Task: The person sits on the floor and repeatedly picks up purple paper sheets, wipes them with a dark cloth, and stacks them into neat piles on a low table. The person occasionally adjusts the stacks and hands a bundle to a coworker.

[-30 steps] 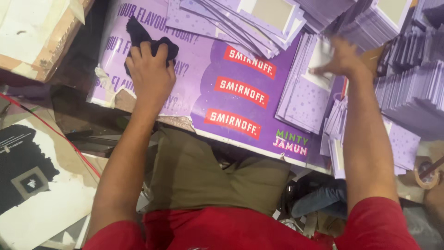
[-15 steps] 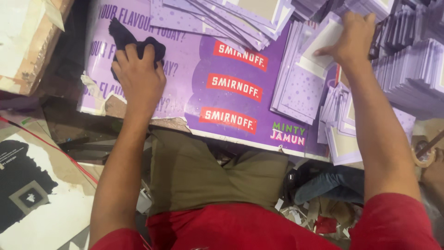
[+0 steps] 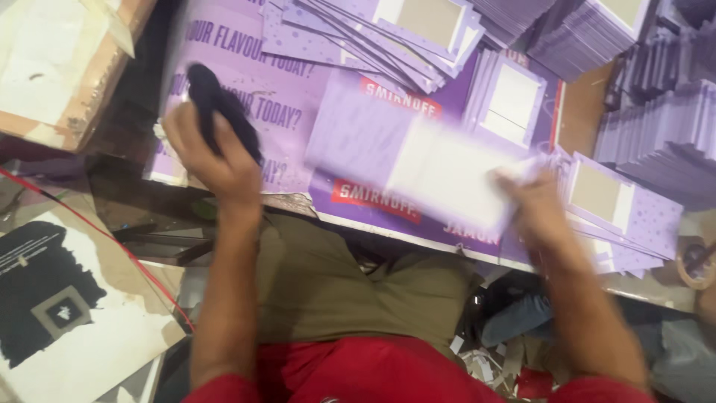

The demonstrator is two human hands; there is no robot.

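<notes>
Purple printed board (image 3: 313, 112) is spread across the middle of the frame, with stacks of purple cards (image 3: 656, 142) piled at the upper right. A dark cloth (image 3: 220, 108) is clamped in the closed fingers of the left hand (image 3: 212, 160) at centre left. A blurred purple-and-white card (image 3: 425, 160) is gripped at its right end by the right hand (image 3: 533, 205), centre right, above the board.

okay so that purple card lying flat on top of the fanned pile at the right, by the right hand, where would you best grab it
Probably by the purple card's near right corner, coming in from the right. It lies flat and its edges jut past the sheets beneath, so fingers can likely slip under that corner.
</notes>
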